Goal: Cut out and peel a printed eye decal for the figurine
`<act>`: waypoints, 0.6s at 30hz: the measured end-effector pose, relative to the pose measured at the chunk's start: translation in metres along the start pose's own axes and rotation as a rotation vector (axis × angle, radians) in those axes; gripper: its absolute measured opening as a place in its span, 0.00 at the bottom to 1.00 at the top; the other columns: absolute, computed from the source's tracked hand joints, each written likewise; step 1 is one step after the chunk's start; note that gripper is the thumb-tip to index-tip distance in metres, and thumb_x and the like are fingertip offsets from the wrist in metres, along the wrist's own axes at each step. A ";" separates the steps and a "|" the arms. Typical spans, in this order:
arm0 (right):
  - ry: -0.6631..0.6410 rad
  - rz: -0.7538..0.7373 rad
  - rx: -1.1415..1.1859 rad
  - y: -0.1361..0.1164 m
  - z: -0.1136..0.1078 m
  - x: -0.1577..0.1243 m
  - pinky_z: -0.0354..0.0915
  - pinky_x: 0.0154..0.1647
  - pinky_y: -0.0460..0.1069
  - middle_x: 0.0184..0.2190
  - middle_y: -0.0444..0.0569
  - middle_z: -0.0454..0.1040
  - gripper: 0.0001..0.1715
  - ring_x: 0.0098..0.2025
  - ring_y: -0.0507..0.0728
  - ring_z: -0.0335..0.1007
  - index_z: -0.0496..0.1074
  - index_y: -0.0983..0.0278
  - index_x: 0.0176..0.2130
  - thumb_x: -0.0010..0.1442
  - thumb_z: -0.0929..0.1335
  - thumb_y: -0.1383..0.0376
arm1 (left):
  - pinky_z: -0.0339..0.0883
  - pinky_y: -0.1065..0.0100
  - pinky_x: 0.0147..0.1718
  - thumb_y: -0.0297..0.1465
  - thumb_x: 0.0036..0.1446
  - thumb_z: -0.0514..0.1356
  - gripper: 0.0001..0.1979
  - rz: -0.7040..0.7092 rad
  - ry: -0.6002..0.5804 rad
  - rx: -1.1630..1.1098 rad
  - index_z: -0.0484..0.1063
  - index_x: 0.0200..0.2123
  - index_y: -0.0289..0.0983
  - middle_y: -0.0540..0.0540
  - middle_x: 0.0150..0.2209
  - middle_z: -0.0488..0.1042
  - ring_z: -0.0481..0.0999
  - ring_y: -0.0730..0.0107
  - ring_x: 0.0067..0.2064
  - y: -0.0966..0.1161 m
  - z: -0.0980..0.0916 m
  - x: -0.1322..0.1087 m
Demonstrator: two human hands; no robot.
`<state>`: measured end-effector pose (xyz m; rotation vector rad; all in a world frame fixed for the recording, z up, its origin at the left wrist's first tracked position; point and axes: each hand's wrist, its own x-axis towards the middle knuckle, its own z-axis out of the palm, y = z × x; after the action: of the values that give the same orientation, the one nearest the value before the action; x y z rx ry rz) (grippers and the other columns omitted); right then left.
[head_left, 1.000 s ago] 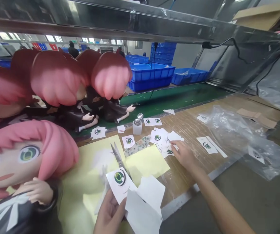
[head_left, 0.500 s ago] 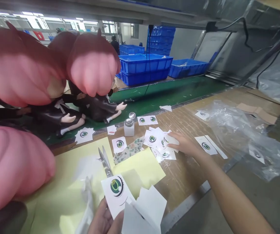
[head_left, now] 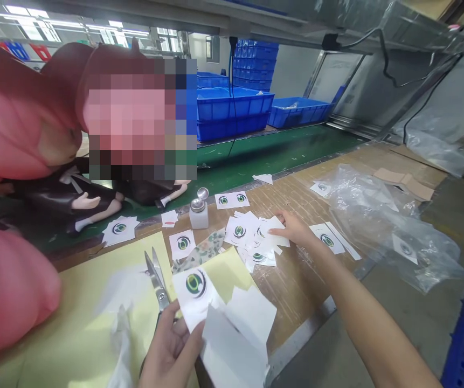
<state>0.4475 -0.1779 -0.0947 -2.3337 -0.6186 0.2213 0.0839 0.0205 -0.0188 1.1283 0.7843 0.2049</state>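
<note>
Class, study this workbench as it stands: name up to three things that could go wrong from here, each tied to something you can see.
1. The scissors lie open, blades bare, just above the left hand, which holds an eye sticker sheet; a cut seems possible.
2. The right hand reaches into a loose sticker pile; pieces could scatter or crease.
3. The small bottle stands open-lidded near the pile; a knock might spill it.

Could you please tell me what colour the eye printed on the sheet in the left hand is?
Green with a black outline, on the white sheet; head view.

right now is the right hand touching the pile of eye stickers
Touching: the head view shows the right hand with fingertips resting on the pile of eye stickers.
</note>
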 end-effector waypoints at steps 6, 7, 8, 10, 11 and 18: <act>0.160 -0.048 0.360 -0.011 -0.027 -0.024 0.75 0.43 0.54 0.42 0.48 0.74 0.18 0.40 0.56 0.74 0.72 0.66 0.49 0.72 0.70 0.54 | 0.78 0.57 0.42 0.49 0.55 0.69 0.41 0.295 -0.097 0.143 0.54 0.62 0.41 0.33 0.55 0.76 0.84 0.53 0.45 0.025 0.062 0.064; 0.206 -0.060 0.408 -0.014 -0.036 -0.029 0.76 0.44 0.54 0.43 0.49 0.74 0.18 0.41 0.56 0.74 0.72 0.66 0.50 0.72 0.70 0.53 | 0.77 0.55 0.44 0.48 0.57 0.68 0.39 0.332 -0.112 0.167 0.54 0.62 0.40 0.32 0.56 0.74 0.83 0.52 0.46 0.027 0.075 0.077; 0.251 -0.071 0.449 -0.017 -0.045 -0.035 0.76 0.44 0.54 0.44 0.49 0.74 0.19 0.42 0.57 0.74 0.72 0.66 0.51 0.72 0.70 0.53 | 0.76 0.51 0.47 0.47 0.57 0.67 0.37 0.362 -0.113 0.188 0.55 0.61 0.39 0.31 0.57 0.72 0.82 0.50 0.48 0.029 0.088 0.089; 0.329 -0.094 0.514 -0.025 -0.063 -0.046 0.75 0.42 0.53 0.44 0.50 0.74 0.19 0.41 0.56 0.74 0.71 0.66 0.51 0.72 0.70 0.53 | 0.67 0.43 0.59 0.45 0.58 0.67 0.32 0.416 -0.088 0.233 0.60 0.57 0.36 0.26 0.61 0.65 0.74 0.40 0.60 0.036 0.110 0.107; 0.357 -0.109 0.537 -0.031 -0.072 -0.052 0.75 0.40 0.52 0.44 0.49 0.73 0.19 0.40 0.56 0.73 0.71 0.66 0.51 0.72 0.70 0.53 | 0.58 0.41 0.65 0.43 0.58 0.67 0.29 0.452 -0.070 0.255 0.63 0.55 0.34 0.24 0.65 0.60 0.65 0.37 0.67 0.040 0.119 0.111; 0.229 -0.288 0.513 -0.106 -0.086 -0.123 0.70 0.30 0.45 0.35 0.45 0.72 0.18 0.32 0.51 0.70 0.72 0.66 0.42 0.70 0.71 0.53 | 0.69 0.57 0.52 0.51 0.61 0.61 0.22 0.517 -0.388 0.323 0.74 0.44 0.38 0.40 0.46 0.77 0.76 0.55 0.51 0.077 0.132 0.067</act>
<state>0.3287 -0.2216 0.0390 -1.7253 -0.6813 -0.0222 0.2358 -0.0069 0.0435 1.6087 0.1693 0.2847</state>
